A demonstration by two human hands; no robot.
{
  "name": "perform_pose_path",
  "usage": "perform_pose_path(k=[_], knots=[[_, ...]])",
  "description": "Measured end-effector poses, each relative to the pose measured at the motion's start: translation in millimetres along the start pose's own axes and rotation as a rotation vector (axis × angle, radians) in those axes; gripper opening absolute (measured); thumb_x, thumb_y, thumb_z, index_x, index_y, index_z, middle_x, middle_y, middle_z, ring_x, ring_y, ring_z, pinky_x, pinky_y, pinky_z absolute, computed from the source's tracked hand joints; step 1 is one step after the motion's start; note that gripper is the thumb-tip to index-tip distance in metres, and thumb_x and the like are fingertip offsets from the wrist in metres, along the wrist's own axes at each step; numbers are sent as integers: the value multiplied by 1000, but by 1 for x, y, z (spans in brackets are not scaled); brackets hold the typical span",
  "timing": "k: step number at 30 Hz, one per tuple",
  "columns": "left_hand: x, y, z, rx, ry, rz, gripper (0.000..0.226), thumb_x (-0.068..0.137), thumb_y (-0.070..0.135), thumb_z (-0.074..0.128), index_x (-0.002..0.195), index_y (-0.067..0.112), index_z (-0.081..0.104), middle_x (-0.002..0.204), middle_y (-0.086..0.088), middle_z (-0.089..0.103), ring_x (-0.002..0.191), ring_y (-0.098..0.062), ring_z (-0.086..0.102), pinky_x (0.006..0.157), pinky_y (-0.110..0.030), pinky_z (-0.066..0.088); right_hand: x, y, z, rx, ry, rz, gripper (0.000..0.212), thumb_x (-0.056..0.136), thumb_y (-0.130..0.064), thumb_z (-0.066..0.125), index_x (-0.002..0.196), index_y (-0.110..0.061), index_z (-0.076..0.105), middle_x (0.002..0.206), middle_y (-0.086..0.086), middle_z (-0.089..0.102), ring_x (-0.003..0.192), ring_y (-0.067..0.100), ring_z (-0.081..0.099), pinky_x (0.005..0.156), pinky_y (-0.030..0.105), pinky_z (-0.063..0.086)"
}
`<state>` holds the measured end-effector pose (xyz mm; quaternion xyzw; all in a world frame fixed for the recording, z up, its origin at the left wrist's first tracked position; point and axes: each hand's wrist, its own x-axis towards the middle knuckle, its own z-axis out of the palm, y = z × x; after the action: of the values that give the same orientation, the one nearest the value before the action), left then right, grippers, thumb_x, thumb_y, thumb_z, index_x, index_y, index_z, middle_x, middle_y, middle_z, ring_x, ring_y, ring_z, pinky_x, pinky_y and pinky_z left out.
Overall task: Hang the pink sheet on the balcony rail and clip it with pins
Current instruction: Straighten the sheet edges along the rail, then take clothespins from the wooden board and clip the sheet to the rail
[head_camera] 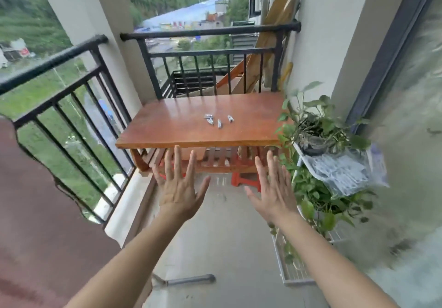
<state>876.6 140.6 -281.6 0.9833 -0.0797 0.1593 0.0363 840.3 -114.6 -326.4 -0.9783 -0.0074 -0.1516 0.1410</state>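
Left hand [178,188] and right hand [272,192] hold nothing, fingers [177,161] spread wide. The big soft pink cloth sheet [43,212] seems to hang on the black metal rail [47,64], left of the left fingers (light and floppy, I think; pinch its top edge). Small silver metal pins [218,121] lie past the fingers on the brown wooden desk [181,130].

Pink sheet [35,212] partly beyond the left edge

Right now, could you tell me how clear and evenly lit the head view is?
Head view: soft, even daylight, no hard shadows; wide-angle distortion bows the balcony rail; the right edge by the glass door is smeared; the pins on the table are small but distinct.
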Motion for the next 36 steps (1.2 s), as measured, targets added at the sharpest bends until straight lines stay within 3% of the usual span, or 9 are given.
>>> perform_pose_path(k=[5, 13, 23, 26, 36], knots=[[90, -19, 25, 33, -21, -78, 77, 93, 71, 18, 157, 30, 3, 164, -8, -10, 150, -29, -11, 116, -64, 3, 114, 10, 26, 16, -63, 13, 86, 95, -63, 33, 157, -29, -16, 163, 7, -28, 153, 27, -11, 123, 45, -3], [249, -48, 142, 14, -138, -123, 79, 91, 74, 14, 156, 30, 6, 165, -8, -6, 151, -30, -7, 116, -62, 1, 275, 33, 125, -5, -128, 16, 86, 96, -62, 29, 151, -30, -30, 162, 9, -28, 152, 23, -11, 123, 40, -1], [476, -76, 231, 5, -288, -73, 79, 88, 75, -1, 154, 33, -13, 162, -6, -22, 150, -29, -14, 116, -62, -1, 495, 54, 198, 18, -289, 153, 75, 98, -60, 28, 155, -33, -11, 168, 4, -2, 153, 25, 15, 120, 44, 23], [508, -77, 260, -8, -318, -85, 81, 87, 75, 1, 155, 32, -5, 163, -6, -16, 150, -29, -9, 116, -61, 3, 527, 61, 224, 44, -352, 146, 73, 98, -59, 27, 156, -33, -10, 168, 2, -3, 152, 24, 17, 119, 41, 25], [524, -76, 365, -10, -632, -249, 79, 88, 74, 4, 154, 33, -13, 162, -3, -21, 150, -28, -10, 117, -59, 6, 613, 105, 333, 89, -720, 95, 68, 101, -45, 38, 158, -25, 7, 165, 6, 15, 149, 26, 26, 114, 45, 35]])
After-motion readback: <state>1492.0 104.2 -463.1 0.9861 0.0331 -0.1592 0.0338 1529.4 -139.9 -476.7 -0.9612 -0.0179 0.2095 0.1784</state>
